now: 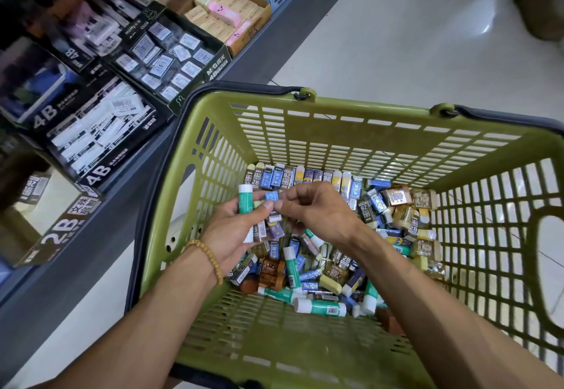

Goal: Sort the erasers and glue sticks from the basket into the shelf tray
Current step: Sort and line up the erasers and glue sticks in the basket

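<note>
A black carton [100,132] on the shelf is showing "4B" on its flap and again on its front. The next black carton [171,56] is reading "M&G 4B". A brown carton [58,233] is carrying "2B". Some erasers [364,205] in the basket [335,132] are showing "2B".

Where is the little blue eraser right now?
In the head view, the blue eraser is above the green basket, pinched between the left hand and right hand, beside the green glue stick.

Olive-green slotted basket [335,132] holds teal-and-white glue sticks [320,307], blue, yellow and brown erasers [308,176].
</note>
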A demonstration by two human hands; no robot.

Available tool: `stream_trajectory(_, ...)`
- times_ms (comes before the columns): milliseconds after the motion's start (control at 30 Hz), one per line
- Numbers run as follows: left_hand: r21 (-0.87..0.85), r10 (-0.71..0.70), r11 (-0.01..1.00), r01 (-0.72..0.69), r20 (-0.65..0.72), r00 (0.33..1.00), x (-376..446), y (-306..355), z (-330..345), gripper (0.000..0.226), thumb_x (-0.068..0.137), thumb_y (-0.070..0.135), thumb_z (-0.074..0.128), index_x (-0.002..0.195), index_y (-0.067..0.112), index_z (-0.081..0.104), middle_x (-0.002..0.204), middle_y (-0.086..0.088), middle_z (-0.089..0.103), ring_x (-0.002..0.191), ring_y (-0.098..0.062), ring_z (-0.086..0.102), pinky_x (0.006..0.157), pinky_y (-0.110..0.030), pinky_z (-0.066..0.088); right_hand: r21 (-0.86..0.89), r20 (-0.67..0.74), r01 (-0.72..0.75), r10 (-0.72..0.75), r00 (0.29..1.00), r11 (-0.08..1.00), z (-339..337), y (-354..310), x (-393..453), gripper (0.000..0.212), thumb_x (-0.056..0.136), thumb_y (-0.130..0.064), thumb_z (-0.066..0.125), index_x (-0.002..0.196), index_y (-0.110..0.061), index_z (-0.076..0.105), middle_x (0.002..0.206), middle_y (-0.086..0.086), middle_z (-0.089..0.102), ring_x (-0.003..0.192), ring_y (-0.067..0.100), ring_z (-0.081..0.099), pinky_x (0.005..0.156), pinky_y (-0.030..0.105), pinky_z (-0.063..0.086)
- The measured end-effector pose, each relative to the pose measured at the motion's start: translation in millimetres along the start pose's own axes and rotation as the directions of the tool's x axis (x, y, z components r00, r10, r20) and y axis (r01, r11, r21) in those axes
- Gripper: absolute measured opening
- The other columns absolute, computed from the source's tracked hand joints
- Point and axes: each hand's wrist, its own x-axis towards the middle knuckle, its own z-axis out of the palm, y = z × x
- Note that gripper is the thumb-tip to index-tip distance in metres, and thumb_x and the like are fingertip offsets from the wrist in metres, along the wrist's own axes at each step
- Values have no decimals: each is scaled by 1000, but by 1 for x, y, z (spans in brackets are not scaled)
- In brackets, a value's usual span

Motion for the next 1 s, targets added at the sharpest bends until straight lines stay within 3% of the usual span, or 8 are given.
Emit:
stream_trajectory(133,57,-9,998,9,3,1000,1,-1,1,21,81,6,70,98,18,74,106,-9,72,114,-30,60,98,-56,47,25,-12,-79,79,997,997,2,1,-1,10,92,-2,64,83,1,66,62,8,59,52,15,54,51,22,48)
stream_trajectory(300,108,34,994,-25,-78,996,7,-5,1,27,80,-3,71,100,15,71,106,-12,72,105,-29,65,99,-51,48,196,-139,-150,179,974,969,1,6,6,15,93,-2,61,78,-4,62,59,4,57,53,17,55,51,26,48)
stream_trajectory(433,99,51,994,-39,-121,991,11,-5,-3,33,79,-4,72,107,13,70,103,-10,73,101,-26,68,98,-50,50,-31,-380,-158,134,915,987,-9,17,30,24,92,-7,62,68,-9,63,57,6,59,52,18,53,56,32,47)
stream_trajectory(567,102,56,994,-44,-116,992,12,-7,-2,30,76,-4,74,100,14,72,99,-10,74,99,-29,68,98,-50,49,-231,-511,-207,62,857,951,-10,22,59,18,89,-21,70,73,-13,68,74,8,72,71,25,70,71,37,60)
stream_trajectory(733,78,45,996,-36,-119,992,11,-5,-3,27,77,-3,74,97,14,72,102,-12,72,103,-32,66,98,-53,49,-373,-537,-231,-6,843,899,-9,11,60,13,90,-23,69,81,-15,73,70,0,71,62,14,66,46,17,42)
stream_trajectory(800,47,40,998,-35,-119,992,11,-3,-3,26,78,-4,73,97,14,72,103,-13,72,104,-33,66,96,-52,51,-353,-449,-129,-47,892,927,-9,5,47,17,91,-21,65,76,-18,70,71,-1,71,66,13,66,52,19,48)
stream_trajectory(900,7,51,999,-50,-95,994,9,-1,-1,24,80,-3,71,98,14,71,104,-13,72,107,-31,65,96,-48,51,-228,-89,-22,2,996,974,-5,-9,19,17,91,-12,65,75,-16,71,82,7,74,65,11,61,56,18,48)
stream_trajectory(1000,-35,49,998,-51,-63,997,7,0,1,21,84,1,69,101,12,69,107,-12,70,109,-27,63,93,-41,52,-189,83,-7,23,996,982,-2,-12,6,4,89,-7,71,90,-3,71,73,11,67,60,15,57,52,20,46)
